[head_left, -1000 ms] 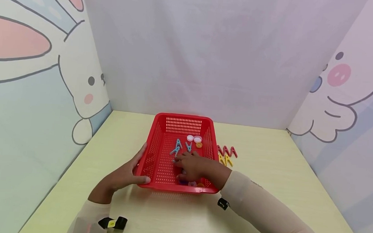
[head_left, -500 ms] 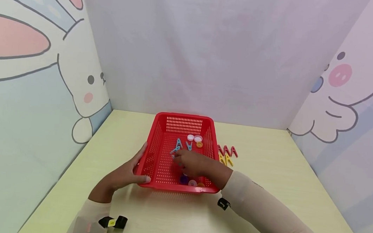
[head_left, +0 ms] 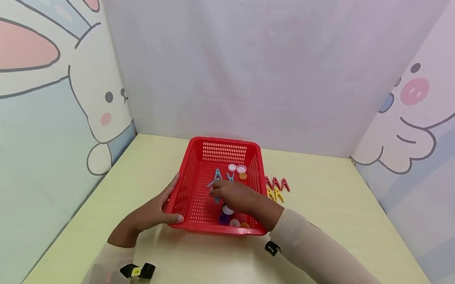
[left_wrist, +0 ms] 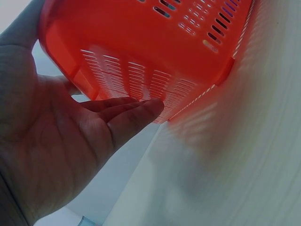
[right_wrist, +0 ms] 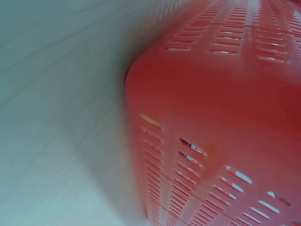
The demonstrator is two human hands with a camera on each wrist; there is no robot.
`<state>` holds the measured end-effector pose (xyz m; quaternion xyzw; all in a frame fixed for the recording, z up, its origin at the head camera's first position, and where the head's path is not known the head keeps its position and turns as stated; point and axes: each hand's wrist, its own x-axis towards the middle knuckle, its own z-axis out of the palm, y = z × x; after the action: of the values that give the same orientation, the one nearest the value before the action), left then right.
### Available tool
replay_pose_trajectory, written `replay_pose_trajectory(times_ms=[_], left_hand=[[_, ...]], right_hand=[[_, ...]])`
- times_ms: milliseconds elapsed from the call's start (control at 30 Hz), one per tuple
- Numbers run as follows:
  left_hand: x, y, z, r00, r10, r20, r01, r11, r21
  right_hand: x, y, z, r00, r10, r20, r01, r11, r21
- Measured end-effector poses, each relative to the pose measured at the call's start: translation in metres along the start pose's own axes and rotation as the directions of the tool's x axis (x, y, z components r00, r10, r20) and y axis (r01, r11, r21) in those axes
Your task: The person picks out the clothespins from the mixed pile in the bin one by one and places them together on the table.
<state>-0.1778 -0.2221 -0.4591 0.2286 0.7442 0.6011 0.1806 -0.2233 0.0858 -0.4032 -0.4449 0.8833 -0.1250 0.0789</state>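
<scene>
My left hand holds the near left corner of a red perforated basket, thumb over the rim. In the left wrist view its fingers lie along the outer wall. Inside the basket, my right hand pinches a light blue clothespin, mostly hidden under the fingers. Just beyond it lie other blue clothespins. Bottle caps sit beside the hand: a white cap, a purple cap and an orange cap. The right wrist view shows only the basket's outside and the table.
Right of the basket, red clothespins stand in a row on the table, with yellow clothespins nearer me. White caps and another orange cap lie at the basket's far right. A grey cloth wall closes the back.
My right hand's spread fingers have drawn together on the blue clothespin, and the hand has shifted slightly left and away, uncovering the white and purple caps. My left hand stays put.
</scene>
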Motion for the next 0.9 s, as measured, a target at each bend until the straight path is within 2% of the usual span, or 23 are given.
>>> replay_pose_trajectory(times_ms=[200, 467, 667, 900], left_hand=[[-0.001, -0.001, 0.000, 1.000, 0.003, 0.004, -0.003, 1.000, 0.003], [0.000, -0.001, 0.001, 1.000, 0.008, 0.002, -0.008, 1.000, 0.020], [-0.001, 0.001, 0.002, 1.000, -0.006, -0.004, 0.006, 1.000, 0.004], [0.000, -0.001, 0.001, 1.000, -0.001, 0.000, 0.001, 1.000, 0.006]], right_hand=[[0.001, -0.001, 0.002, 1.000, -0.016, -0.026, 0.014, 0.997, -0.078], [0.000, -0.002, -0.002, 0.998, 0.059, 0.019, -0.058, 0.997, -0.042], [-0.004, -0.005, -0.008, 0.997, 0.083, -0.002, -0.083, 0.995, -0.053], [-0.014, -0.008, -0.020, 0.991, 0.122, -0.056, -0.130, 0.978, -0.165]])
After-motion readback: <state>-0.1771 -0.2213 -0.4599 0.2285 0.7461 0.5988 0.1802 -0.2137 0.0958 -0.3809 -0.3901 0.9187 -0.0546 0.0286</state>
